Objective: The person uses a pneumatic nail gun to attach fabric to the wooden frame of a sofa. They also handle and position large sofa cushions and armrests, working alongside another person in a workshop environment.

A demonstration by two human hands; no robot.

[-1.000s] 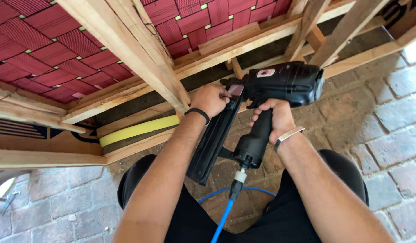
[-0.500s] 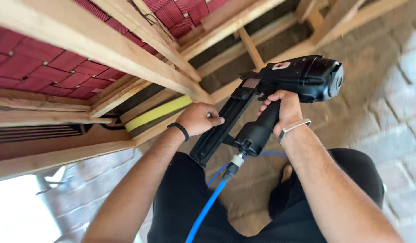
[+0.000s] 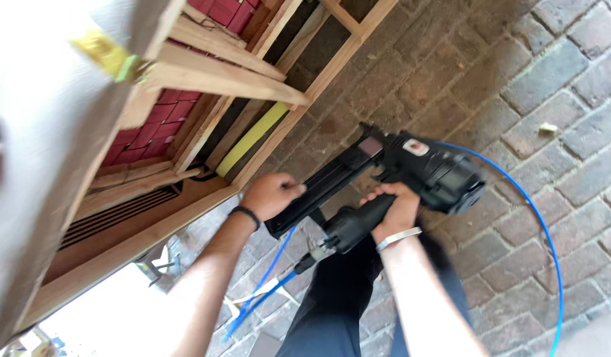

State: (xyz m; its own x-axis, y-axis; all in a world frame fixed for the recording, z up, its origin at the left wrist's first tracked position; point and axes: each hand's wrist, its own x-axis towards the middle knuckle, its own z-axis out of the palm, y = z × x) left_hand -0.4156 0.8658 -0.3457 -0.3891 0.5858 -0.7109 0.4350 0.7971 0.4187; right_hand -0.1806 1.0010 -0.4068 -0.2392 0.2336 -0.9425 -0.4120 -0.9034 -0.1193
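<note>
The right hand (image 3: 393, 210) has a closed grip around the handle of the black nail gun (image 3: 411, 173), carrying its weight. The left hand (image 3: 271, 195) clasps the long magazine, steadying it over the brick floor (image 3: 517, 86). A blue air hose (image 3: 550, 244) trails behind; beyond stands the timber frame (image 3: 252, 79).

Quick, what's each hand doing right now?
Left hand: closed on the nail gun's long black magazine.
Right hand: closed around the nail gun's handle.

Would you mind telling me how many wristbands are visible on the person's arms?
2: a black wristband on the left wrist, behind the left hand on the nail gun's magazine, and a silver bracelet on the right wrist, below the right hand gripping the handle.
</note>
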